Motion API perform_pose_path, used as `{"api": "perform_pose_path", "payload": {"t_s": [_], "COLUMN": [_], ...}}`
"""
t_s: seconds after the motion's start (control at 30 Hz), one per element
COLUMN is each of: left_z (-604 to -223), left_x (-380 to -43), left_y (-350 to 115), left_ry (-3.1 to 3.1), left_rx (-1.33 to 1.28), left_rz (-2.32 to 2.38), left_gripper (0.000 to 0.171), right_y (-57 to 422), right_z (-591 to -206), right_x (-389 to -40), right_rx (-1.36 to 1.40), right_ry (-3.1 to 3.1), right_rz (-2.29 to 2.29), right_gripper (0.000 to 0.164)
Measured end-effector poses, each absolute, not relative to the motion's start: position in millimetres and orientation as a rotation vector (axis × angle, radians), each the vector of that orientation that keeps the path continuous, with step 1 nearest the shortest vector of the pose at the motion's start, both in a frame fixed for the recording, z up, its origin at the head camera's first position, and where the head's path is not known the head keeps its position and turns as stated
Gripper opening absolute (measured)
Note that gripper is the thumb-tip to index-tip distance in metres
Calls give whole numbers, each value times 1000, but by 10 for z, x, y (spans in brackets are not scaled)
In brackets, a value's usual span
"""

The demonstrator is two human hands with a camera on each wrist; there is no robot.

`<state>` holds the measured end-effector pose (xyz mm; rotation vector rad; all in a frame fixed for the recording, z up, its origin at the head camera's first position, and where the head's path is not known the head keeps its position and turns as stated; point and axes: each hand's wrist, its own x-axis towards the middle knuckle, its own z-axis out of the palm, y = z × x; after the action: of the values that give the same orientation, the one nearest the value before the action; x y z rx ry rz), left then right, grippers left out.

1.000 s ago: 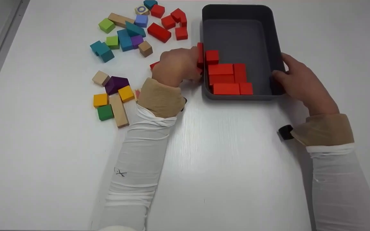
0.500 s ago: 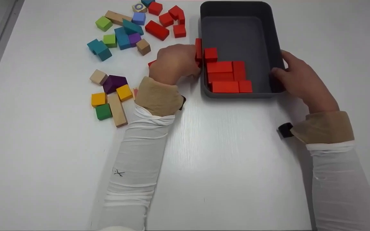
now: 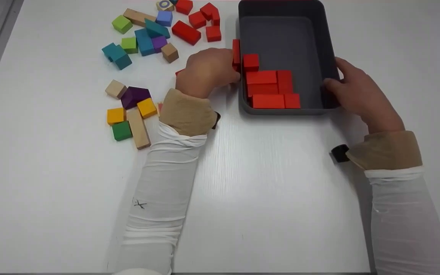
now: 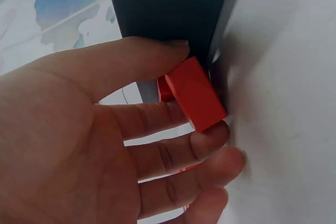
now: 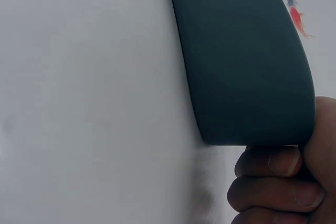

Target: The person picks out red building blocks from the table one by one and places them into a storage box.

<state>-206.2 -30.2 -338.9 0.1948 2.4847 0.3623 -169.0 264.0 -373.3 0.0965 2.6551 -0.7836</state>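
Note:
My left hand is at the outer left wall of the dark grey tray. It pinches a red block between thumb and fingers, close to that wall in the left wrist view. Another bit of red shows behind this block. In the head view, a red block shows upright between the hand and the tray. Several red blocks lie inside the tray's near left corner. On the opposite side, my right hand grips the tray, thumb over the rim and fingers outside, some curled beneath its edge.
Several loose red blocks lie beyond my left hand. To its left are mixed blocks, among them a teal block, a purple block, a green block and a long wooden block. All rest on a white table.
The whole head view shifts slightly upward. Against the tray, my left hand and the red block at its wall move a little farther away from me. The right hand keeps its grip.

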Motion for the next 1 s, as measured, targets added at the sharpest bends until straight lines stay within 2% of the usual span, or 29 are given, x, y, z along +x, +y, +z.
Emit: {"api": "perform_pose_path", "payload": {"t_s": [0.17,0.43,0.63,1.0], "left_z": [-3366,-3311,-3329,-3375], "left_x": [-2058,-2064,-2049,-2061], "left_y": [-323,-295,-227,-98], "left_ry": [2445,2632,2731,2788], "left_rx": [156,127,161,332], "left_rz": [426,423,484,443], "left_gripper": [25,49,56,48], "right_y": [2640,2636,2644,2640], "right_z": [-3738,-3736,-3725,-3728], "right_x": [-1694,-1705,-1698,-1693], "right_rx": [99,106,111,127], "right_ry": [2655,2643,2637,2633], "right_rz": [-785,-783,-793,-805], "right_gripper": [63,64,63,62]}}
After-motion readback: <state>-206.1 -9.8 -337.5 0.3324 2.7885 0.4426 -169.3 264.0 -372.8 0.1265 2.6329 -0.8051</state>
